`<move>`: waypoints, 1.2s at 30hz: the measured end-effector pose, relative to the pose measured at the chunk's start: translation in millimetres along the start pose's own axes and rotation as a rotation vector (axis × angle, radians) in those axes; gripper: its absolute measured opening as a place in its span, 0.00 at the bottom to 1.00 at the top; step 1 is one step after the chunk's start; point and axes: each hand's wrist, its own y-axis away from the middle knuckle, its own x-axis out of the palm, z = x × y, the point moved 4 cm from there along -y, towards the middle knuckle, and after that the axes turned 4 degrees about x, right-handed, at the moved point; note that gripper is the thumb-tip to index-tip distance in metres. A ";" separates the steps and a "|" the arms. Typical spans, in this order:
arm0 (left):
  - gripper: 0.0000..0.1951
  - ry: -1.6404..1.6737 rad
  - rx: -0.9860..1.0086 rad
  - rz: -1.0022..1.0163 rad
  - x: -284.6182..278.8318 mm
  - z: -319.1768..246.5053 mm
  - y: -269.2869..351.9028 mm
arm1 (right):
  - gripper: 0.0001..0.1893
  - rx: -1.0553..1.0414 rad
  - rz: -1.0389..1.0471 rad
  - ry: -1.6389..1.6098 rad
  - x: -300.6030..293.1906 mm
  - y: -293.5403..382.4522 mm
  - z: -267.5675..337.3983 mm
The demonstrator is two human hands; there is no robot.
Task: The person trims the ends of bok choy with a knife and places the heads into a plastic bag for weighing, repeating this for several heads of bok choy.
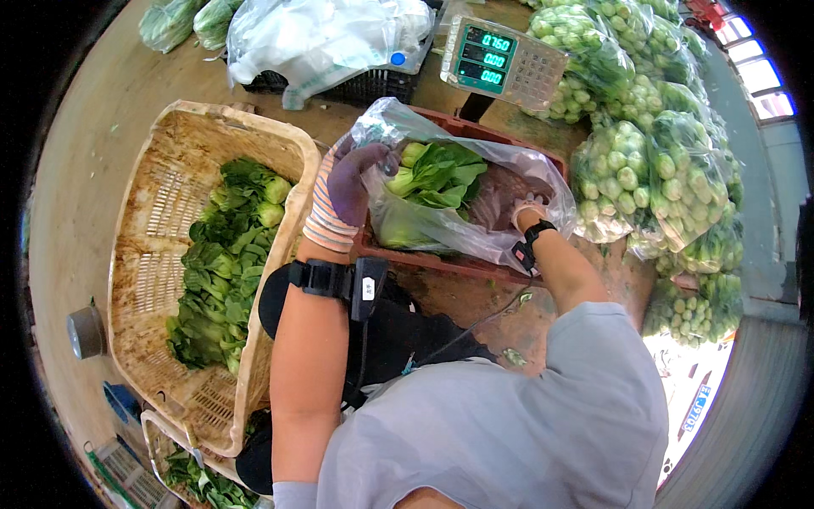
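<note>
My left hand (356, 175), in a purple-coated striped knit glove, grips the gathered left edge of a clear plastic bag (439, 235). The bag lies with its mouth spread wide in a reddish-brown plastic crate (445, 118). Green bok choy (439, 172) sits in the bag's left half, white-green stems toward my left hand. My right hand (531, 207), gloved too, reaches into the bag's right end; film and glare partly hide its fingers, so its grip is unclear. Left of the crate stands a large, stained cream plastic basket (172, 121) with a heap of loose bok choy (229, 254).
A scale's display panel (502, 63) rises behind the crate. Filled bags of bok choy (617, 165) are piled at right. White plastic bags (331, 44) lie over a black crate (381, 86). At lower left are a grey container (86, 332) and another basket of greens (203, 477).
</note>
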 end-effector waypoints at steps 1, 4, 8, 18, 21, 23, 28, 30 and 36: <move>0.15 -0.013 0.010 0.030 -0.1 -2.9 0.2 | 0.16 -0.026 -0.060 0.003 -25.5 21.5 13.7; 0.12 -0.002 0.008 0.079 12.0 -0.6 -1.8 | 0.16 -0.153 -0.096 0.060 -15.7 19.4 40.8; 0.07 0.045 0.024 -0.031 19.2 -5.4 1.6 | 0.18 -0.285 0.237 0.224 55.2 4.4 47.9; 0.12 -0.172 0.105 0.106 5.0 -5.7 -0.1 | 0.25 -0.344 0.258 0.204 81.5 -12.3 25.8; 0.12 -0.303 0.004 0.058 8.2 -4.7 3.0 | 0.27 -0.406 0.088 -0.021 49.9 -32.4 3.0; 0.16 -0.243 -0.008 -0.010 26.9 -9.3 9.9 | 0.29 -0.469 -0.038 -0.410 20.7 -44.6 -19.4; 0.23 -0.524 0.107 -0.062 -8.7 9.8 2.5 | 0.19 -0.459 0.347 -1.481 -79.3 31.3 24.4; 0.24 -0.550 0.049 -0.100 -7.1 3.5 8.7 | 0.15 -0.498 0.455 -1.301 -89.2 71.3 41.2; 0.16 -0.228 0.009 -0.120 -6.1 -8.3 29.3 | 0.12 -0.612 -0.341 -0.290 -101.0 83.0 126.0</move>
